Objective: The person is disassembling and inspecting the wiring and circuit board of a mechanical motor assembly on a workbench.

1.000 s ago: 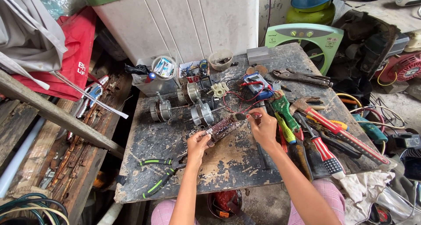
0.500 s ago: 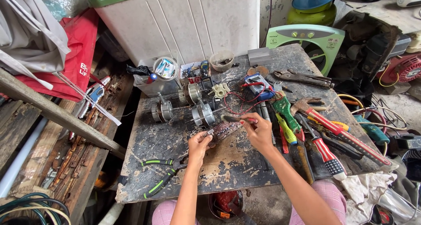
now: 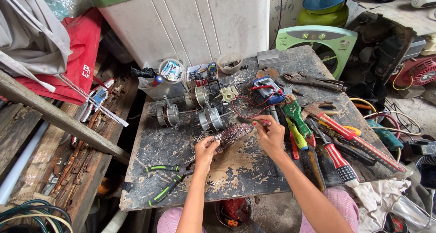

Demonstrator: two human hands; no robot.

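Left to right: the black pliers w/ green-trimmed handles (image 3: 167, 184) lie untouched near the front-left corner of your worn, paint-flaked dark worktop (image 3: 236, 178), and behind them the three small grey metal motor rotors on shafts (image 3: 190, 110) sit in a loose cluster, same as a sec ago. Your left hand (image 3: 206, 152) is curled narrow, fingertips pinching the near end of the dark reddish-brown wound coil piece (image 3: 232, 134), which rests on the worktop mid-table, just in front of the rotors. The change is on the other side: your right hand (image 3: 270, 134) was up over the coil's far end w/ a thin probe a sec ago; now it has dropped a bit closer to you and sits touching the coil's right end, fingers closed on a thin red-tipped lead (image 3: 260, 122). Red wire (image 3: 254, 101) runs back from there to the small blue meter (image 3: 268, 88). So both hands now bracket the coil, one per end. Right of that, the green-handled and red-handled screwdrivers (image 3: 336, 156) lie side by side, not touched.
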